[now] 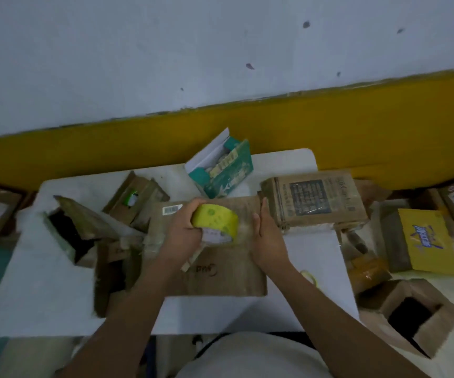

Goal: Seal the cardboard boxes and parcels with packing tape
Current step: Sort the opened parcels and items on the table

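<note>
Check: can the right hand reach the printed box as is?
Probably yes. The right hand is open, holds nothing, and the printed box lies right beside it, nothing between.

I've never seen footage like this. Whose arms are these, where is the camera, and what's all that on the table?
There is no machine here. A person works with bare hands, and the single camera sits on their head, looking down. The left hand grips a yellow tape roll over a cardboard box on a white table. The right hand, fingers straight, rests against that box beside the roll. Behind stands an open teal box. To the right lie a brown parcel and an open carton.
</note>
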Demonstrator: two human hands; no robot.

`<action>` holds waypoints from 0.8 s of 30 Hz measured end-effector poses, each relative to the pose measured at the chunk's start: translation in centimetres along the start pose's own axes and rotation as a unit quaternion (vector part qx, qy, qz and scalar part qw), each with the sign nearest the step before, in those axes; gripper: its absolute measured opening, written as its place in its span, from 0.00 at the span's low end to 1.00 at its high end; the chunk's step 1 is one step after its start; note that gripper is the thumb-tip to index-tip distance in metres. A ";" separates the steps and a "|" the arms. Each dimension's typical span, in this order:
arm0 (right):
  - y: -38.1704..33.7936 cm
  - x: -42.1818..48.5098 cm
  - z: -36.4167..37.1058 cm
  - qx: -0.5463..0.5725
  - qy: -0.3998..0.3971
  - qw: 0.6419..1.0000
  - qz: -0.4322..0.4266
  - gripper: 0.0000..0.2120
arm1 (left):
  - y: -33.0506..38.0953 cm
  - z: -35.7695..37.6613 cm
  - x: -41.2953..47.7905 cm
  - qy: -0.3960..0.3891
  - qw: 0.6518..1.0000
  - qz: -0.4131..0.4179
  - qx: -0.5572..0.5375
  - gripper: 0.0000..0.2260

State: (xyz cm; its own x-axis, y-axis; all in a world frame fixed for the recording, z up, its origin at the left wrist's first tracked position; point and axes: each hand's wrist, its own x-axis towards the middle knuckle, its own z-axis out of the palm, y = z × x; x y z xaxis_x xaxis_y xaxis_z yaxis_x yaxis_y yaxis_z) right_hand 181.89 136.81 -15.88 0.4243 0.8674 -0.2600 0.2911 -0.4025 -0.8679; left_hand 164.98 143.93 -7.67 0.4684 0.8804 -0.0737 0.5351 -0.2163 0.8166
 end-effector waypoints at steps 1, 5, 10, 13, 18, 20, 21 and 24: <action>0.0 -0.2 -0.1 -0.010 0.004 1.000 0.000 0.27 | -0.7 -1.6 0.1 -0.017 0.999 0.020 0.046 0.18; -0.4 -0.6 -0.2 -0.065 0.004 0.998 -0.002 0.28 | -3.8 -10.1 -1.0 -0.013 0.944 0.037 0.328 0.28; -1.3 -0.7 -0.2 -0.155 0.022 0.988 0.004 0.27 | -5.9 -14.2 -2.7 -0.063 0.862 0.078 0.497 0.32; -1.4 -0.7 0.0 -0.209 0.046 0.977 -0.001 0.27 | -7.7 -14.3 -2.6 -0.091 0.832 0.111 0.535 0.37; -1.0 -0.4 0.5 -0.265 0.079 0.961 -0.027 0.26 | -10.4 -13.5 -3.5 -0.117 0.804 0.122 0.570 0.41; -1.0 -0.3 0.4 -0.274 0.081 0.958 -0.031 0.26 | -11.0 -12.6 -3.4 -0.131 0.802 0.122 0.570 0.39; -1.1 -0.4 0.3 -0.276 0.082 0.957 -0.032 0.26 | -11.4 -12.1 -3.0 -0.138 0.802 0.122 0.568 0.37; -1.4 -0.4 0.2 -0.278 0.086 0.956 -0.035 0.25 | -12.6 -10.9 -1.9 -0.155 0.816 0.095 0.549 0.31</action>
State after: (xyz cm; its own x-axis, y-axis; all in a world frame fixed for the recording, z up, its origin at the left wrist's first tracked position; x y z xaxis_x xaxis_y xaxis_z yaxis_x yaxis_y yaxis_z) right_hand 181.18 137.08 -14.69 0.5084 0.8559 -0.0950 0.7144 -0.4808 -0.5083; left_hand 149.67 149.61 -11.63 0.6802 0.6750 -0.2860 0.6600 -0.7336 -0.1617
